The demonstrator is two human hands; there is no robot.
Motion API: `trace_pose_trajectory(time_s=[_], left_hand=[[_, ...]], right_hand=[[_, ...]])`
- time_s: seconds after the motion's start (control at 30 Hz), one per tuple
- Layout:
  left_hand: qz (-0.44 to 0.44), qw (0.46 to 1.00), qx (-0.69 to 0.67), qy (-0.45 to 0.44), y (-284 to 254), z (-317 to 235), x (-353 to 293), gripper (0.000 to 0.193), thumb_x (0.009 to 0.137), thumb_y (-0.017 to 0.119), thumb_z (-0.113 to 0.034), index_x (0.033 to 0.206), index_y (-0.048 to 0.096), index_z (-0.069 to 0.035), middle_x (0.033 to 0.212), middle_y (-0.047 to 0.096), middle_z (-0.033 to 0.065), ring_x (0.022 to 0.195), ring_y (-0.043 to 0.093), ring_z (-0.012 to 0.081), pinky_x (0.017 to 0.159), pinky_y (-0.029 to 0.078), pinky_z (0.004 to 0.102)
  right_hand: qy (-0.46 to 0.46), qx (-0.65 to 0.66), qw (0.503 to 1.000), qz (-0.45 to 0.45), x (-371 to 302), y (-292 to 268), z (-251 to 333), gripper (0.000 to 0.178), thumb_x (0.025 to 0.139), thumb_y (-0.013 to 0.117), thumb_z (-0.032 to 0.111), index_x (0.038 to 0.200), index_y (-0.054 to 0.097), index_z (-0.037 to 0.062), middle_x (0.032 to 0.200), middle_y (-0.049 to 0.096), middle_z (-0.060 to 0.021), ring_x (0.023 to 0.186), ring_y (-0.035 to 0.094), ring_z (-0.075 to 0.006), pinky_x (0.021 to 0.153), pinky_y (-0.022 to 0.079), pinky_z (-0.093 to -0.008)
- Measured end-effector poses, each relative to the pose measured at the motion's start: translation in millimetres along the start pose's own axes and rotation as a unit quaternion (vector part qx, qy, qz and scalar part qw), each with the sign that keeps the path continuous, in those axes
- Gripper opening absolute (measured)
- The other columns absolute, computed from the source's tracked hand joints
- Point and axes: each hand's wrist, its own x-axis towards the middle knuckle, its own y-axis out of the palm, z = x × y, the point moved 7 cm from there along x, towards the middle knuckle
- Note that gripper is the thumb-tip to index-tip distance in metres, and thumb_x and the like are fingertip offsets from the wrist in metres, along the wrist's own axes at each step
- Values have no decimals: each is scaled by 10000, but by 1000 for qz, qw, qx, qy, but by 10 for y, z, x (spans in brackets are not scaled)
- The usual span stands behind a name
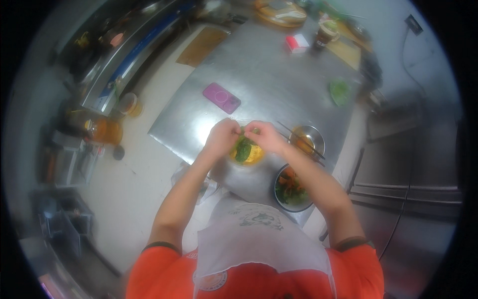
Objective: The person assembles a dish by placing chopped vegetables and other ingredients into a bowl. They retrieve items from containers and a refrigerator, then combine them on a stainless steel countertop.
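Observation:
Both my hands meet over a round dish [233,160] near the front edge of a steel table. Yellow food [255,155] lies in the dish, with dark green leaves [243,151] on top of it. My left hand [223,138] and my right hand [265,136] are closed, fingertips pinched close together on green leaf at the dish's far side. To the right of my right hand is a metal bowl [320,135] with something orange-yellow inside and chopsticks [312,149] across it. Beneath my right forearm stands a bowl of mixed vegetables [286,194], partly hidden.
A purple phone [221,98] lies on the steel table [264,79] beyond my hands. Farther back are a red-and-white box [297,44] and a dark cup [326,34]. A green piece [340,93] sits by the right edge. Steel cabinets [398,199] stand at the right.

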Motion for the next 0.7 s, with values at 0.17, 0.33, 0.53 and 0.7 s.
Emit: trace_pose_trajectory(time_s=[0.17,0.33,0.53,0.7], left_hand=[[49,983,152,92,232,113,-124,33,754,615,-59,773,634,-78,811,635,97,828,569,291,753,472,397],[77,961,229,137,228,201,-264,49,716,626,-68,686,655,-94,748,649,52,791,557,256,711,470,374],[96,942,298,122,181,134,-311,86,683,628,-62,672,688,-123,762,671,4,798,546,238,696,473,354],[131,948,288,21,106,129,-314,136,758,587,-107,803,715,-96,849,667,109,894,578,267,800,455,383]], right_hand=[[-183,-214,959,31,-12,274,-277,51,811,643,114,843,660,79,855,657,-92,887,590,-292,831,483,-365],[-206,-280,937,-19,-172,510,-179,52,788,644,138,815,663,98,885,652,-39,941,560,-275,863,460,-374],[-187,-353,916,-34,-283,706,-128,116,793,616,210,778,688,121,938,644,-8,1021,515,-241,863,438,-383],[-178,-369,912,-15,-328,740,-81,128,804,611,216,771,694,124,957,630,-20,1044,498,-253,891,413,-393]])
